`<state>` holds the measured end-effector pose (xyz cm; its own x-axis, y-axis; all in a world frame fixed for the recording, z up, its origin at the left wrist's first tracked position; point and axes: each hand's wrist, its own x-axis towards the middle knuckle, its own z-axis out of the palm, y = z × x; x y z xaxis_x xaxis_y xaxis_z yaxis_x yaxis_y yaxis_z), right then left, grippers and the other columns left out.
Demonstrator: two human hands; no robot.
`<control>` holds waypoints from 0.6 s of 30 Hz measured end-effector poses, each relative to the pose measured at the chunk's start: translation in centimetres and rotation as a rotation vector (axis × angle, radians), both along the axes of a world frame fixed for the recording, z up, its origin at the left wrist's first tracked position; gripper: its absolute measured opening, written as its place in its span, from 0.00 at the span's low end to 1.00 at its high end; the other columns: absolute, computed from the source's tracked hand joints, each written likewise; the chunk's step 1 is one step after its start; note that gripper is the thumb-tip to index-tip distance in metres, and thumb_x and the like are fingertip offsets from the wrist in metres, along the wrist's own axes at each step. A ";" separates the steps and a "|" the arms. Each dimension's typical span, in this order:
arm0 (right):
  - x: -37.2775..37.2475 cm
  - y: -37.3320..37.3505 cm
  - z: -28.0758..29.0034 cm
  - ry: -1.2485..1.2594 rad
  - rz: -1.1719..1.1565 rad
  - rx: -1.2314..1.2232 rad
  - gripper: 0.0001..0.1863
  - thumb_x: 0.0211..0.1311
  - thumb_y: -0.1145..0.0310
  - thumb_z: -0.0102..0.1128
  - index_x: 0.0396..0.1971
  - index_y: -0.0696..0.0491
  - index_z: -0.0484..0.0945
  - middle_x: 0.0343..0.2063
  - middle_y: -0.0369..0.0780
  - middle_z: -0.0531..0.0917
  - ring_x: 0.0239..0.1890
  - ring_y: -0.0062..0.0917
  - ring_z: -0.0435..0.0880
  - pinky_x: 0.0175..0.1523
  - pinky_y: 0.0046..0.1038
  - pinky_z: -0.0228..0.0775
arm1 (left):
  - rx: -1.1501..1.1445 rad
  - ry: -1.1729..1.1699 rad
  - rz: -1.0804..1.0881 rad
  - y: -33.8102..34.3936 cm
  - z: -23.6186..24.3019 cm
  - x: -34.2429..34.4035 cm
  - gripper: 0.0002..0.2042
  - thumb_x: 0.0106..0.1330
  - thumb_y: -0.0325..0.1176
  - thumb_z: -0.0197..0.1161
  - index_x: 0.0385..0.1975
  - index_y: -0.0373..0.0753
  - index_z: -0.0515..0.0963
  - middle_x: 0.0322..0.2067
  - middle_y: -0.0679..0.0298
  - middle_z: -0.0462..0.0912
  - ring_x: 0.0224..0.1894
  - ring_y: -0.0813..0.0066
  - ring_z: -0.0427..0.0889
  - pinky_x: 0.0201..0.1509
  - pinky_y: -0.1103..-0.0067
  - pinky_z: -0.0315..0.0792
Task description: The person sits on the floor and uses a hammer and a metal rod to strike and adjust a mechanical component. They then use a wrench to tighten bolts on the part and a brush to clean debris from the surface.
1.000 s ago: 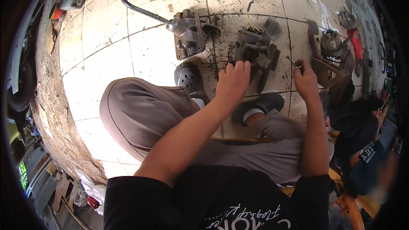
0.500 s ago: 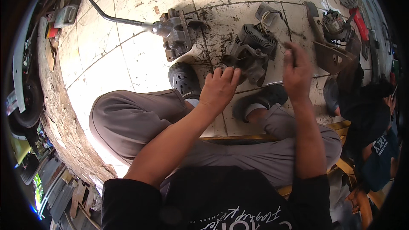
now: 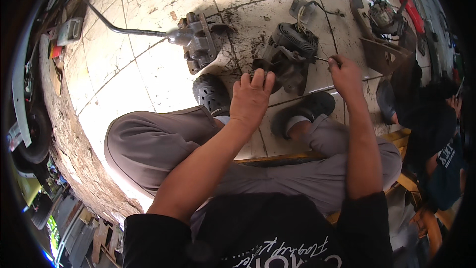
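- Head view: a dark, greasy motor unit (image 3: 287,59) sits on the tiled floor (image 3: 163,0) in front of the person, between and just beyond the two feet, with a round ribbed housing (image 3: 297,37) at its far end and a bracket-like body at its near end.
- The left hand (image 3: 253,97) has its fingers bent over the near left edge of the motor unit; the thumb is hidden, so I cannot tell whether it grips or only rests there.
- The right hand (image 3: 346,77) is closed around a thin metal rod (image 3: 322,59), which points left to the right side of the motor unit; whether its tip touches cannot be made out.
- Wires (image 3: 301,20) come out at the far end of the motor unit, near a small grey box-shaped part (image 3: 301,10).
- To the left, well apart from the hands, lies a gear-lever housing (image 3: 199,42) with a long bent lever (image 3: 124,31) reaching left.
- To the right are a flat angled metal bracket (image 3: 384,55), an alternator-like part (image 3: 383,17) and a red bar-shaped object (image 3: 412,14).
- A co-worker (image 3: 421,97) in dark clothes is at the far right.
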<state>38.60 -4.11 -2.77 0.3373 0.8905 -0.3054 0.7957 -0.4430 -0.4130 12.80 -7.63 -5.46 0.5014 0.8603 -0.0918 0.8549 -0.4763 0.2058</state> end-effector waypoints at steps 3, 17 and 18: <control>1.6 -1.2 -2.5 0.142 -0.086 0.008 0.14 0.61 0.63 0.56 0.41 0.56 0.82 0.37 0.51 0.83 0.43 0.43 0.82 0.49 0.35 0.71 | 0.004 0.061 0.008 0.1 -0.5 0.5 0.22 0.58 0.29 0.57 0.54 0.46 0.66 0.50 0.62 0.64 0.45 0.62 0.70 0.44 0.70 0.70; 2.5 -3.3 -6.1 0.799 -0.448 -0.203 0.14 0.65 0.63 0.58 0.47 0.52 0.79 0.18 0.28 0.68 0.18 0.12 0.62 0.23 0.21 0.53 | 0.039 0.097 0.034 1.4 0.0 0.3 0.20 0.57 0.26 0.58 0.50 0.44 0.67 0.50 0.59 0.64 0.48 0.59 0.69 0.50 0.68 0.69; 2.4 -3.3 -6.0 0.783 -0.442 -0.197 0.14 0.65 0.63 0.58 0.47 0.52 0.79 0.18 0.28 0.68 0.19 0.12 0.62 0.23 0.21 0.53 | 0.036 0.097 0.030 1.4 0.0 0.2 0.20 0.57 0.26 0.58 0.50 0.44 0.67 0.50 0.59 0.64 0.48 0.59 0.69 0.50 0.68 0.69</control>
